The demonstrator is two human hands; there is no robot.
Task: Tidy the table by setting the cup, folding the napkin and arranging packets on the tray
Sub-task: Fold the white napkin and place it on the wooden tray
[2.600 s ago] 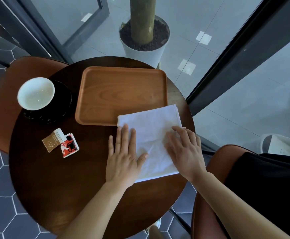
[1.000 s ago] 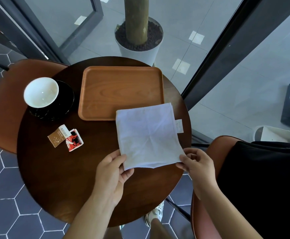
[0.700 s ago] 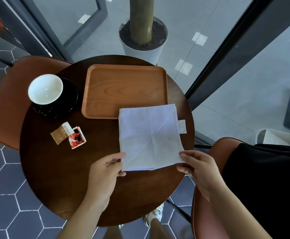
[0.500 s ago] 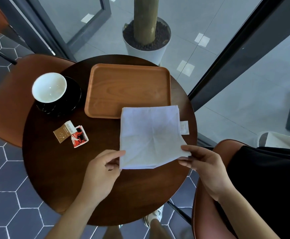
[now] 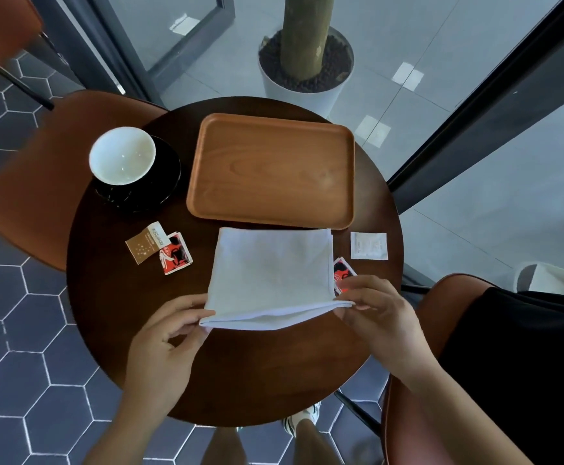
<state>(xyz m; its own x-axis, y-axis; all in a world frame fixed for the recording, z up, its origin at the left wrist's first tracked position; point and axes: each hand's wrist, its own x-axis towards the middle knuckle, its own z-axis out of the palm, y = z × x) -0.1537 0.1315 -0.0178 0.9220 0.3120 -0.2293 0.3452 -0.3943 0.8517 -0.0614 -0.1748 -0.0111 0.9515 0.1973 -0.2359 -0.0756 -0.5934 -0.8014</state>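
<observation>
1. While the napkin fold is the step in hand, the cup stands on its black saucer at the left of the tabletop, not yet on the tray.
2. A brown packet and a red packet lie touching each other, between the saucer and the napkin.
3. The left hand pinches the napkin's near left corner, thumb against fingers.
4. The napkin lies at centre, already doubled. Its far edge is just beside the near rim of the tray, and its near edge is raised off the tabletop. The tray carries nothing.
5. The right hand pinches the near right corner likewise.
6. A second red packet sits partly hidden at the napkin's right edge. A white packet lies apart, further right.
7. Next move, as judged: carry both corners forward together to the far edge, keeping the layers aligned and the hidden packet undisturbed.
</observation>
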